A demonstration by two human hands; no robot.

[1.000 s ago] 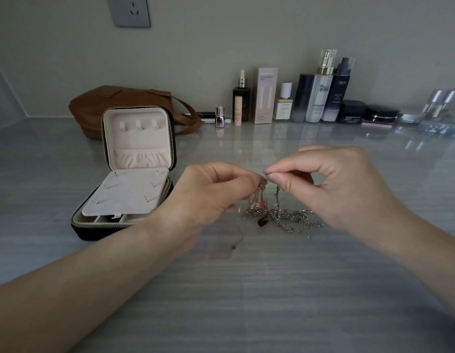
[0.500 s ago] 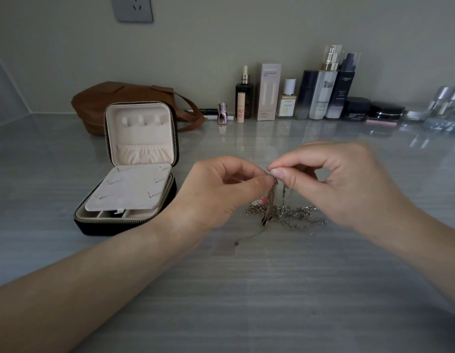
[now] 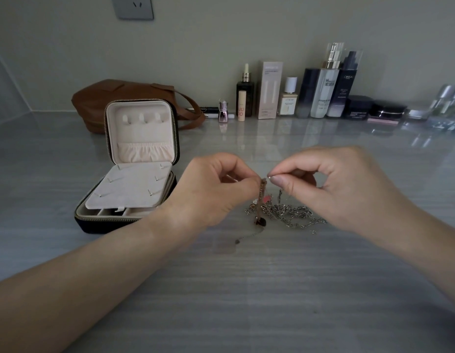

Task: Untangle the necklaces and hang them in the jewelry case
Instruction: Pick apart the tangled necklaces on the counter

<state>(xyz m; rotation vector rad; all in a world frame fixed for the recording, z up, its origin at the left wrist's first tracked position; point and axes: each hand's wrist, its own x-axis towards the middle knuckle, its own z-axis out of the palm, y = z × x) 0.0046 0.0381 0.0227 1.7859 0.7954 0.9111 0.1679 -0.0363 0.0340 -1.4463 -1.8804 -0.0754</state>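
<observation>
The left hand (image 3: 213, 192) and the right hand (image 3: 335, 189) are raised a little above the grey, wood-grained table top (image 3: 246, 301), with their fingertips close together but apart. The left thumb and forefinger pinch the upper end of a rose-gold link chain (image 3: 262, 192). It hangs straight down from them to a dark, rounded pendant (image 3: 260, 221), which lies on the table. The other left fingers are curled into the palm.

The right thumb and forefinger pinch a thin silver strand (image 3: 269, 177) by its small shiny tip; the remaining right fingers are bent. Where this strand runs below the fingers is too fine to tell.

The tangled heap of silver metal necklaces (image 3: 292, 214) lies on the table at 6 o'clock from the two pinches, partly under the right hand.

The square black zip jewelry case with cream lining (image 3: 142, 138) stands open at 9 o'clock from the left hand, its lid upright. A brown leather bag (image 3: 114, 95) lies behind it. A row of cosmetic bottles and jars (image 3: 320, 93) stands along the wall at 12 o'clock.
</observation>
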